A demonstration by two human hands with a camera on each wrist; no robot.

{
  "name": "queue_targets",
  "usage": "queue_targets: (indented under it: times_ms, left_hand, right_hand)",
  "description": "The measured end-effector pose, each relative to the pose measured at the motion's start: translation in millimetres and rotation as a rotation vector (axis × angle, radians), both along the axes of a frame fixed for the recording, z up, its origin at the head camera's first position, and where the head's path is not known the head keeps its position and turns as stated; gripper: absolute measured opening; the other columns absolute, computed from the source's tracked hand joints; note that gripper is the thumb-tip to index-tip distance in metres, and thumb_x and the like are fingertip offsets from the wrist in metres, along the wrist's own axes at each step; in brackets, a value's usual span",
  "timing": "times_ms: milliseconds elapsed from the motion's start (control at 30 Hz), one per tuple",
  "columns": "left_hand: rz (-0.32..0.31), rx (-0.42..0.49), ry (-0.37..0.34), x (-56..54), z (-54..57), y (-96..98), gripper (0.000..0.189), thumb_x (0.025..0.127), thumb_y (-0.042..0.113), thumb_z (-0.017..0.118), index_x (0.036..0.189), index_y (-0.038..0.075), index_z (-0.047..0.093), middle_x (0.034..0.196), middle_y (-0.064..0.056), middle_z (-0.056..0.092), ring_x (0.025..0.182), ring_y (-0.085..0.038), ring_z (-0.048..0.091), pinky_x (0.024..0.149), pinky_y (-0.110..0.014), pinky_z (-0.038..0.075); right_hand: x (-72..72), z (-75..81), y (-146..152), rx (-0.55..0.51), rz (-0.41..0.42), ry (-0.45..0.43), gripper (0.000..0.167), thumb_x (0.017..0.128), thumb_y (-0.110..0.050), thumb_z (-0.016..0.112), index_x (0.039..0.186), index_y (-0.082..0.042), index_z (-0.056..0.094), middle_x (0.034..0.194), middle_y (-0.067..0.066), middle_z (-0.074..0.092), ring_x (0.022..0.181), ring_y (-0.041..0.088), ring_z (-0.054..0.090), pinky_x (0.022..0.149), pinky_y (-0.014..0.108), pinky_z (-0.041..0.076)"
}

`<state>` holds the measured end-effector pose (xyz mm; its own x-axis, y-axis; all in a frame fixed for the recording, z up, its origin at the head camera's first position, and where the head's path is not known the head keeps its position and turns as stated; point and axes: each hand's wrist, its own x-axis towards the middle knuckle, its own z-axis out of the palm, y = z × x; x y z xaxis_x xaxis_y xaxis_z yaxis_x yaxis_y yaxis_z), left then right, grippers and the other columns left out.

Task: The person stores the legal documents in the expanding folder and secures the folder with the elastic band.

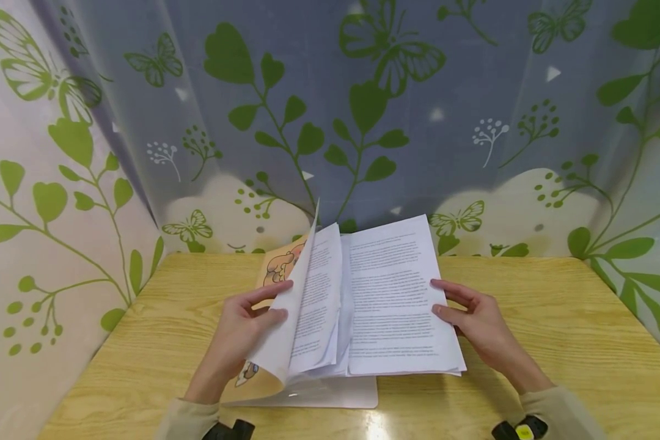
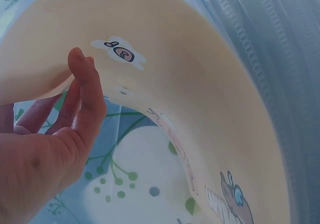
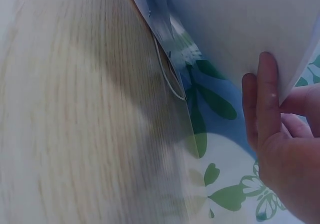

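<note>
An open bundle of printed sheets is held up in the middle of the head view. My left hand pinches the left edge of a peach cartoon cover with a white leaf in front of it. That cover bows in a wide curve in the left wrist view, cartoon figures on its outer face. Narrower printed pages stand fanned out near the fold. My right hand grips the right edge of the sheets, thumb in front. Seen from the right wrist, its fingers lie straight along the back of the paper.
Below the bundle, a pale, shiny sheet lies on the wooden table. Ribbed clear plastic shows beside the cover in the left wrist view. A thin white cord loops under the paper. Behind hangs a leaf-and-butterfly curtain.
</note>
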<state>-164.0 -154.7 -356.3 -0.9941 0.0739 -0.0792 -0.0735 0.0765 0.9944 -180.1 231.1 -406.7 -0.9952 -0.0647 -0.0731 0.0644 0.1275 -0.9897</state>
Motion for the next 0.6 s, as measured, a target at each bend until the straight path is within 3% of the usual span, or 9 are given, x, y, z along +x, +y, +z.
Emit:
queue_targets:
  times_ms: [300,600]
  left_hand:
    - [0.001,-0.002,0.009,0.7,0.0,-0.4,0.047,0.092,-0.004,0.064,0.137,0.01,0.066,0.138,-0.018,0.061,0.084,-0.02,0.074,0.065,-0.033,0.063]
    - [0.003,0.008,0.0,1.4,1.2,-0.5,0.047,0.091,-0.003,0.064,0.137,0.011,0.067,0.137,-0.017,0.062,0.084,-0.02,0.074,0.065,-0.034,0.063]
  right_hand:
    - [0.7,-1.6,0.8,0.009,-0.004,-0.014,0.061,0.095,-0.016,0.073,0.151,-0.004,0.049,0.132,0.002,0.063,0.093,0.009,0.073,0.074,0.028,0.062]
    - [-1.4,-2.3,-9.2,-0.006,0.0,-0.012,0.06,0.096,-0.015,0.071,0.151,-0.004,0.049,0.145,0.018,0.055,0.093,0.01,0.073,0.075,0.028,0.062]
